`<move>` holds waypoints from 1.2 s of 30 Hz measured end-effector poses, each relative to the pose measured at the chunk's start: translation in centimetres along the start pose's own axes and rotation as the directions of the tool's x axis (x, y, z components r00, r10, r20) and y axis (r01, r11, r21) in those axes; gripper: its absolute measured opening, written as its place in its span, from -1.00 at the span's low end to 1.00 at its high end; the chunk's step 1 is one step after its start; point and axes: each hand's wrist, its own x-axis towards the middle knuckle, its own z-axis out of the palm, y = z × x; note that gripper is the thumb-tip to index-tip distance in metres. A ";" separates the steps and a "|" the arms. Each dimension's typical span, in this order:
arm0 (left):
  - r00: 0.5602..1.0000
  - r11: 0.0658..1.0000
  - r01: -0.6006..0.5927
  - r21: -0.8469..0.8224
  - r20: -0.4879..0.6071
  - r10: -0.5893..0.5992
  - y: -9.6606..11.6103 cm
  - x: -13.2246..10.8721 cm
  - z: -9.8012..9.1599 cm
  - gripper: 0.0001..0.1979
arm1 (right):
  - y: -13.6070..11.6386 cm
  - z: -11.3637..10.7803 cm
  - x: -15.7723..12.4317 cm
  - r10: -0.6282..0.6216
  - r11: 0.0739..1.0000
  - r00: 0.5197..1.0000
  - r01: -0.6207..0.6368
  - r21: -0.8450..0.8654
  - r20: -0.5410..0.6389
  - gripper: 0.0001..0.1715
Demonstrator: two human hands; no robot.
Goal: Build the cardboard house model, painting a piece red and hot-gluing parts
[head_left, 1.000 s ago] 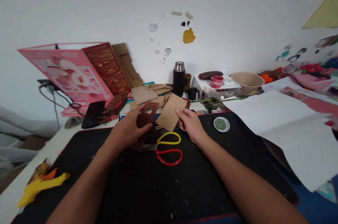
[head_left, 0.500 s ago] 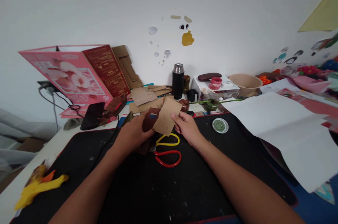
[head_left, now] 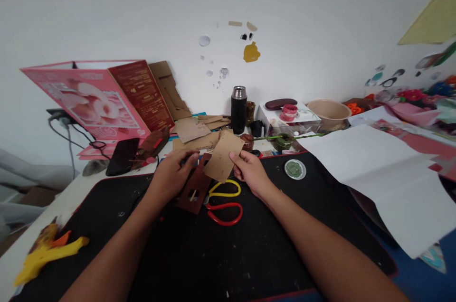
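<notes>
My right hand pinches a tan cardboard piece by its right edge, thumb on top, holding it tilted above the mat. To the left, my left hand has its thumb and index finger apart, with the other fingers partly hidden. It is right beside a brown painted board with small cutouts; whether it touches the board I cannot tell. The tan piece overlaps the board's upper right part. Scissors with one yellow and one red handle lie below the cardboard, their blades hidden by the board.
A black mat covers the desk's front. At left are a yellow glue gun and a phone. Behind stand cardboard scraps and a black thermos. A green paint dish and white paper lie right.
My left hand has drawn back left, away from the tan cardboard's lower corner, and more of the brown board shows. My right hand keeps the cardboard in nearly the same place.
</notes>
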 end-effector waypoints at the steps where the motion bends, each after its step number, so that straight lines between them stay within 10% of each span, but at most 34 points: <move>1: 0.998 0.997 0.030 -0.077 0.050 -0.026 0.3 0.0 0.0 -0.49 | 0.0 0.0 0.0 -0.004 1.000 1.000 0.004 -0.001 0.003 -0.41; 9: 0.960 0.943 0.185 -0.278 0.255 -0.113 1.3 -0.3 0.7 -0.55 | -0.1 0.0 -0.1 -0.027 1.000 1.000 0.027 -0.013 -0.008 -0.41; 36: 0.996 0.975 0.077 -0.210 0.058 -0.067 -1.7 0.8 0.2 -0.63 | -0.2 -0.5 0.3 -0.023 0.996 0.998 0.027 0.083 -0.059 -0.28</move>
